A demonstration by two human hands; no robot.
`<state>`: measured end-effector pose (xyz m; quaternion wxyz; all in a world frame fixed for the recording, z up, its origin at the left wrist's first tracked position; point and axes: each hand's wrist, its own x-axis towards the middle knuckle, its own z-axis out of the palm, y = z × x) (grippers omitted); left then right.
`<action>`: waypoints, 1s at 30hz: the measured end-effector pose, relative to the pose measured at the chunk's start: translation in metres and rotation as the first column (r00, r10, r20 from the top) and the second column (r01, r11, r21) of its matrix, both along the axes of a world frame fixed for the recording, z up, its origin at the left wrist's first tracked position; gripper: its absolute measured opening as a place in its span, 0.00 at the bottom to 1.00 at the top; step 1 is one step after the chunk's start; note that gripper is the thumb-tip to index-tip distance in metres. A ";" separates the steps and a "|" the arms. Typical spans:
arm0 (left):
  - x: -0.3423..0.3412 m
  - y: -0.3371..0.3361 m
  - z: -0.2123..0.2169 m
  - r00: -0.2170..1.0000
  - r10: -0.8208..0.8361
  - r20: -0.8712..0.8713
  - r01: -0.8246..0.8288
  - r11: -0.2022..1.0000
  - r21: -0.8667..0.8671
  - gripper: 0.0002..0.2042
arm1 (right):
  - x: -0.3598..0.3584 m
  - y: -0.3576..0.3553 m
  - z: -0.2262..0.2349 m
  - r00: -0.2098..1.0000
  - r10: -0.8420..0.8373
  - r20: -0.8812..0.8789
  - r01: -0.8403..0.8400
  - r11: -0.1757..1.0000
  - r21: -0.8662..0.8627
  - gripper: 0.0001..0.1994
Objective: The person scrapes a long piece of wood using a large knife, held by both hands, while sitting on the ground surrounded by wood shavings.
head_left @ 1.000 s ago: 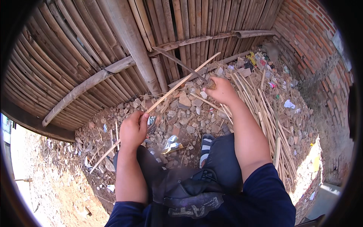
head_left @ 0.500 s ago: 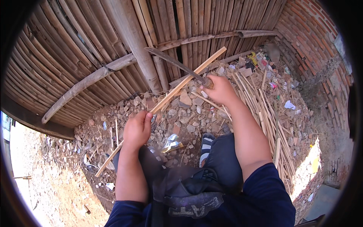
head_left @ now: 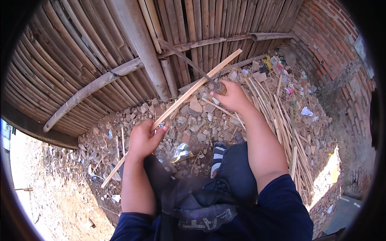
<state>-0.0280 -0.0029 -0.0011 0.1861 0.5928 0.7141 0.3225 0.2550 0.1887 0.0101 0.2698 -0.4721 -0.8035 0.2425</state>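
A long pale bamboo strip point(head_left: 185, 97) slants from the lower left up toward the fence. My left hand point(head_left: 141, 139) is closed around its lower part, with the thumb held out to the side. In my right hand point(head_left: 231, 96) is a machete, gripped by its short brown handle. Its dark blade point(head_left: 189, 61) points up and left, seen nearly edge-on, and crosses the strip near the strip's upper end. I cannot tell whether the blade presses into the strip or only rests against it.
Several split bamboo strips point(head_left: 281, 124) lie piled on the right. Rubble point(head_left: 197, 124) and litter cover the ground around my sandalled foot point(head_left: 218, 156). A bamboo fence point(head_left: 96, 48) with a thick post point(head_left: 142, 48) rises ahead, and a brick wall point(head_left: 333, 52) stands at right.
The machete blade has turned so that it looks thinner. My left thumb has lifted away from the strip. The strip has hardly moved.
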 end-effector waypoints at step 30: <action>-0.002 -0.005 0.010 0.994 -0.020 0.107 0.032 0.993 -0.112 0.15 | 0.001 -0.001 0.004 0.988 0.092 0.122 -0.081 0.992 -0.093 0.25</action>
